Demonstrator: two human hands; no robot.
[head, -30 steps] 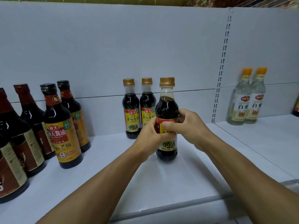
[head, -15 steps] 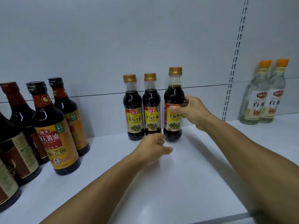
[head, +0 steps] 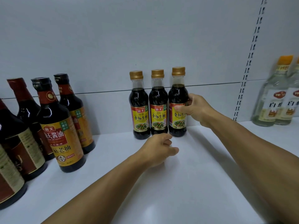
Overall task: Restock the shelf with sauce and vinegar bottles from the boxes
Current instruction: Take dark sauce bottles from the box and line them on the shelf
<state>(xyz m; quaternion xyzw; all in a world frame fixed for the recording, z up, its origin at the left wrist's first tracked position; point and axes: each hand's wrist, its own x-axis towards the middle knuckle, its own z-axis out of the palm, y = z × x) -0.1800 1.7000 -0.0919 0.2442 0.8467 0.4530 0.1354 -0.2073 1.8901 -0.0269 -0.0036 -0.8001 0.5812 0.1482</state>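
The right hand grips the rightmost small soy sauce bottle, thumb on the front of the label and fingers curled round its right side. I judge it holds so to turn the label to the front: this label faces a little to the left of the viewer, while the two neighbour bottles show theirs straight. The bottle stands upright on the shelf, against the back panel, just beside the middle one, so the three make one row at 12 o'clock from the left hand.

The left hand holds nothing; its fingers are loosely curled and it is just in front of the row, perhaps resting on the shelf, which I cannot tell.

At 9 o'clock stand large dark sauce bottles; the nearest are cut by the frame edge. At 3 o'clock, past the slotted upright, are clear vinegar bottles, blurred and partly out of frame. The boxes are not in view.
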